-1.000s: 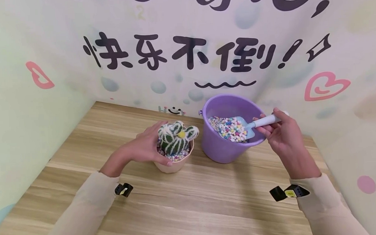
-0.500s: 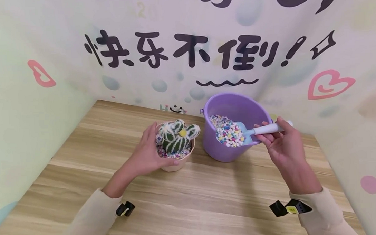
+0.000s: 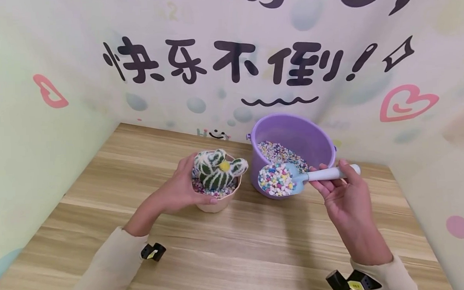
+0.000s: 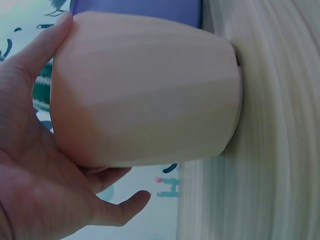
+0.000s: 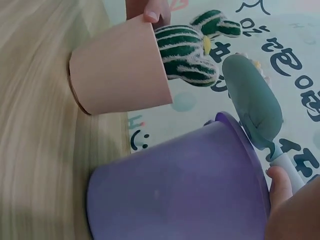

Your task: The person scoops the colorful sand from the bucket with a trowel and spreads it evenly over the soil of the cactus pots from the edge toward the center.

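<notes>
In the head view my left hand [image 3: 176,187] grips the rim of a pale pink flowerpot [image 3: 215,206], thumb across the front. The pot stands on the table and holds a green-and-white knitted-looking cactus [image 3: 218,177] with a yellow tuft, set in coloured pebbles. My right hand [image 3: 349,200] holds a small shovel by its white handle [image 3: 325,174]. Its light blue blade is heaped with multicoloured pebbles [image 3: 276,179] and hangs in front of the bucket's near rim. From the right wrist, the blade's underside [image 5: 255,97] shows above the purple bucket [image 5: 180,190], level with the cactus.
The purple bucket, with more pebbles [image 3: 280,152] inside, stands right of the pot near the back wall [image 3: 197,18]. Wood-grain table [image 3: 228,256] stretches in front of both. Side walls [image 3: 32,147] close in at left and right.
The loaded shovel has risen out of the bucket and come left and nearer, over its front rim. My left hand stays at the pot, having shifted only slightly.
</notes>
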`<state>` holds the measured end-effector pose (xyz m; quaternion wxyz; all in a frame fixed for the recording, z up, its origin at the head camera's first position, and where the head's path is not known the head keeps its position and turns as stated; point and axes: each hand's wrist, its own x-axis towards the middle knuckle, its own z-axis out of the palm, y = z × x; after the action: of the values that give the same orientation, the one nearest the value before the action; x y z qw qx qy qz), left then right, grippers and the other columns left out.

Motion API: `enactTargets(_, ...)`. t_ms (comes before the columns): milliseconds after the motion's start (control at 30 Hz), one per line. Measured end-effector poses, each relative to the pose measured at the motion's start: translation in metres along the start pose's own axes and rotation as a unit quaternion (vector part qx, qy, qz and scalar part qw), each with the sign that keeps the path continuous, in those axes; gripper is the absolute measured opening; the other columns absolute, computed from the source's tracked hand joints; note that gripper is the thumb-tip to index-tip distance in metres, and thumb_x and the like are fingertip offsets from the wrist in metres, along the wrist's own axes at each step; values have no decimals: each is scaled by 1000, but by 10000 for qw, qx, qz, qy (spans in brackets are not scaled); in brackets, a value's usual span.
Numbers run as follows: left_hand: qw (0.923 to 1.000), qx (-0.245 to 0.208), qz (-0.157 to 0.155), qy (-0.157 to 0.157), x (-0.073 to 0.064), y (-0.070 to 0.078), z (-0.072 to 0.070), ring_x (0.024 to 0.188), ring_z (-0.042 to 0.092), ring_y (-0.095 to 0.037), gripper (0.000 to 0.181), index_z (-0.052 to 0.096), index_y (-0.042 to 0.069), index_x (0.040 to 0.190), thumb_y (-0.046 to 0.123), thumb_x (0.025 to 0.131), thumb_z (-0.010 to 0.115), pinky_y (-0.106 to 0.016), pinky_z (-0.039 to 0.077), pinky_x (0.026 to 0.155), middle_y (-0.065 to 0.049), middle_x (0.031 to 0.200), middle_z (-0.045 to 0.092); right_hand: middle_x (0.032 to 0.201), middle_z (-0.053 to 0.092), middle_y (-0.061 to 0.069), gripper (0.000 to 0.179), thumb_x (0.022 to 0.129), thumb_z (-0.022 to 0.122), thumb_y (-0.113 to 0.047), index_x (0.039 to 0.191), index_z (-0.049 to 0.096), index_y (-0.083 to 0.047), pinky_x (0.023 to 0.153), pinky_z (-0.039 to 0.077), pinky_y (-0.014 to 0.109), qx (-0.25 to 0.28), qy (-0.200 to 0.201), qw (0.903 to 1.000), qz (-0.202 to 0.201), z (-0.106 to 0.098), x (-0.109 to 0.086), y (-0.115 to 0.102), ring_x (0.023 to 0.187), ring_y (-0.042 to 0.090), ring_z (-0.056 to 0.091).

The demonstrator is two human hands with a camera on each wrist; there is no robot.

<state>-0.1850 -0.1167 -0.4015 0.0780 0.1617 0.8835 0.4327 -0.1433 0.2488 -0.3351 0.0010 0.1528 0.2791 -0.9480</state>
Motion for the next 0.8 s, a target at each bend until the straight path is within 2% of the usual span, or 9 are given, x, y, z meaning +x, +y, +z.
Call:
enactTargets(133,9992,-226,137,-295,3,-4,-5,130,38,-37,124,10,15,155,39,63,90,-57,39,105,-19,150,17,92,64,22,22,98,58,-16,113,43,-10,84,54,51,14,-57,10000,12,-3,-5,7,98,42,68)
enactTargets(367,9953,-576,364,-684,9,-9,-11,133,34,-37,122,15,13,153,31,61,92,-56,37,107,-18,148,19,90,67,21,24,99,56,-17,117,44,-9,84,56,47,-321,-22,9995,-6,-6,-11,24,95,36,70)
enactTargets(567,9922,-732,569,-833,11,-10,-13,131,31,-38,116,17,11,151,28,63,91,-57,35,108,-20,143,23,88,70,20,29,98,59,-18,120,44,-7,82,57,45,-297,206,9992,-150,-6,-14,37,93,35,71)
enactTargets(800,9918,-744,620,-839,11,-11,-13,131,30,-36,113,19,11,150,29,64,90,-57,36,107,-19,142,23,86,71,20,27,95,63,-17,115,50,-3,76,58,45,-374,428,9959,-697,-1,-16,52,83,33,72)
